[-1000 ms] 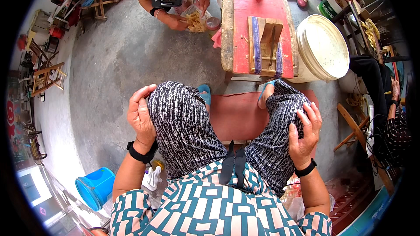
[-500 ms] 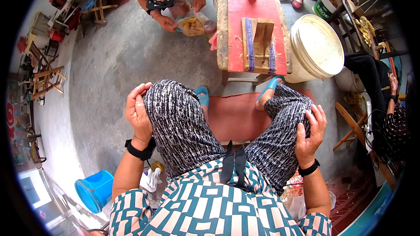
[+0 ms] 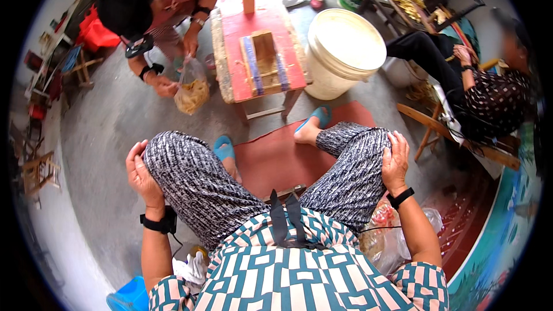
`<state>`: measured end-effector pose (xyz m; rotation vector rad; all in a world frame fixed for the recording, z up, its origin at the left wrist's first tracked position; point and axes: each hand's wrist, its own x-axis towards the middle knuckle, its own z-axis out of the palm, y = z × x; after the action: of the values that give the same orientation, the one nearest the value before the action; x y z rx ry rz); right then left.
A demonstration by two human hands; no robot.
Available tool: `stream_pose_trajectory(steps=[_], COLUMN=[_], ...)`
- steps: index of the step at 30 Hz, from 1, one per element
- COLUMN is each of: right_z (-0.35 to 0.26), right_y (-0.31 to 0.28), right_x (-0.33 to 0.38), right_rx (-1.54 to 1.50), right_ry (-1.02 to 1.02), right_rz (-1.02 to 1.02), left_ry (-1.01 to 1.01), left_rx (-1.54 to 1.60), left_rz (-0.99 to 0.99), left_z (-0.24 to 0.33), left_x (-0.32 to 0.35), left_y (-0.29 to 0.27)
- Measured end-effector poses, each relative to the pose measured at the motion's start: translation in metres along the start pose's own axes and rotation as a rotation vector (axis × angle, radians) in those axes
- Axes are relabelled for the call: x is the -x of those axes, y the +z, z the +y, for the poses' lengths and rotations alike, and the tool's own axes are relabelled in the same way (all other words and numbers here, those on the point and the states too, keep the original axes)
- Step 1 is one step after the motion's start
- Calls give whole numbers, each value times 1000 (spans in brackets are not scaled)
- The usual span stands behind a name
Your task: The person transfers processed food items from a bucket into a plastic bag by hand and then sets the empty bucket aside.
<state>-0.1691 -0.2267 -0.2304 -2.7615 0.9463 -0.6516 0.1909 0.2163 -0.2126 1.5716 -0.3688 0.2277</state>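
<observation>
My left hand (image 3: pixel 145 175) rests on the outer side of my left knee, holding nothing, its fingers lying along the patterned trousers (image 3: pixel 193 181). Against the outside of my right knee lies my right hand (image 3: pixel 396 164), also holding nothing, fingers stretched out. Beyond my feet stands a wooden bench (image 3: pixel 231 55) with a red top. On it sit a wooden frame (image 3: pixel 264 57) with blue strips down its sides and, farther back, a small upright wooden block (image 3: pixel 248 3). Neither hand touches the bench.
At the left, a person holds a clear bag (image 3: pixel 193 95) of yellowish pieces. A large white lidded bucket (image 3: pixel 345 49) stands right of the bench. Another person sits at the right by a wooden stool (image 3: pixel 429 118). A red mat (image 3: pixel 271 152) lies underfoot; a blue bucket (image 3: pixel 129 296) is lower left.
My view has turned to the right, so the bench and bucket appear farther left. The person at the left now holds the bag hanging down. My hands stay on my knees.
</observation>
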Motion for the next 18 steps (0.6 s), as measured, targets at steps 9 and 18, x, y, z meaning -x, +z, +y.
stream_pose_trajectory(steps=[9,18], right_z=[28,-86], right_y=[-46,-109], right_x=[-55,-199], right_rx=[-414,-934], right_ry=[256,225], right_rz=[-448,-305], left_ry=[49,53], left_rx=[-88,-270], left_rz=[-41,-103], left_z=[-1,14], left_x=[-6,-11], left_y=[7,-5])
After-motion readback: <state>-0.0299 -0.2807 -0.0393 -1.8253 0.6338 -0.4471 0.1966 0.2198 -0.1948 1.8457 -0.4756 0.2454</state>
